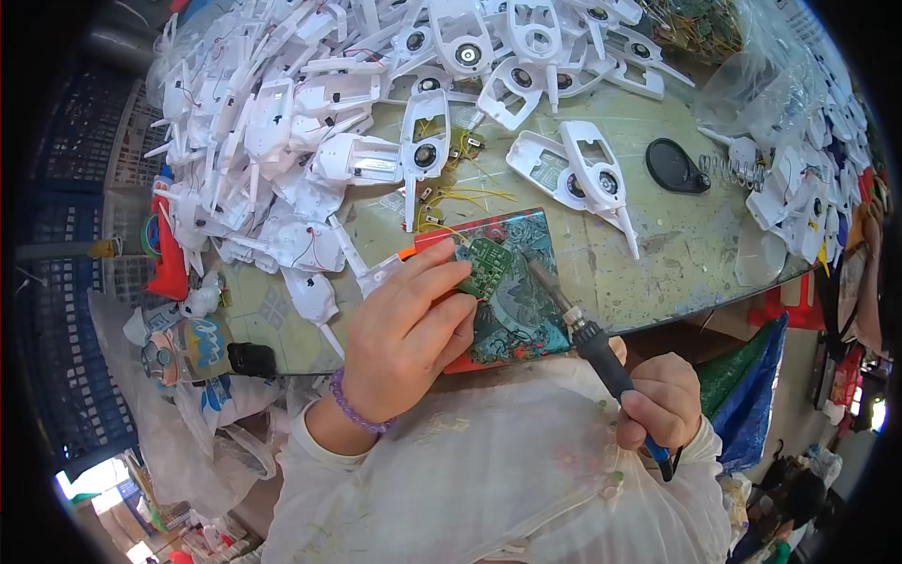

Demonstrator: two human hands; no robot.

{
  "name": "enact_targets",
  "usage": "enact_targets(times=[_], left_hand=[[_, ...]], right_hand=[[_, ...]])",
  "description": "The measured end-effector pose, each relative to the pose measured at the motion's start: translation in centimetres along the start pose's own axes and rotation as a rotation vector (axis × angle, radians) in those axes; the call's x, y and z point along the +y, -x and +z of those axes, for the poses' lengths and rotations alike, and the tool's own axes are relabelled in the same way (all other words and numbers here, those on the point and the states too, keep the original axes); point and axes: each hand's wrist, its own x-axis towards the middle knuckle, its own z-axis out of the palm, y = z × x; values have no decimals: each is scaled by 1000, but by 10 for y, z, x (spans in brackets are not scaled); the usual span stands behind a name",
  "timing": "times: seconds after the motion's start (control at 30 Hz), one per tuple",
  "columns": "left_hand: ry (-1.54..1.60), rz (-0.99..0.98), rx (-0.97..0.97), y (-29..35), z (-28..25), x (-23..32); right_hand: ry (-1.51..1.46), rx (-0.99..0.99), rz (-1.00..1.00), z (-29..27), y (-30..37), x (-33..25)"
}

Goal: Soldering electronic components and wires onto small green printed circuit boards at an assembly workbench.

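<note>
My left hand [399, 334] pinches the edge of a small green circuit board [489, 268] between its fingers. The board is over a dark patterned flat pad [526, 324] with red edges, at the near side of the table. In my right hand [663, 399] is a soldering iron [601, 352], gripped by its dark handle. Its metal tip points up and left, just right of the board and apart from it. Thin yellow wires [470, 195] lie beyond the board, near a few more small boards.
White plastic housings [282, 132] are heaped across the far and left side of the table. Two housings [587, 174] lie nearer, beside a black oval part [676, 166]. A coiled metal spring [731, 171] and more housings are at right. A jar [160, 357] stands at left.
</note>
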Motion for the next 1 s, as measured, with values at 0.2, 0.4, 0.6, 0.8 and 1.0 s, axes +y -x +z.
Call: enact_targets(times=[0.2,0.4,0.6,0.8,1.0], left_hand=[[-58,59,-96,-3,-1,4],[-119,93,-113,-5,0,7],[-122,41,-80,-6,4,11],[-141,40,-90,-6,4,12],[-135,35,-92,-5,3,12]], right_hand=[[-54,2,-33,1,-2,2],[-97,51,-76,4,-1,1],[-138,47,-104,5,1,1],[-167,12,-87,5,-2,1],[-192,7,-103,8,-4,2]])
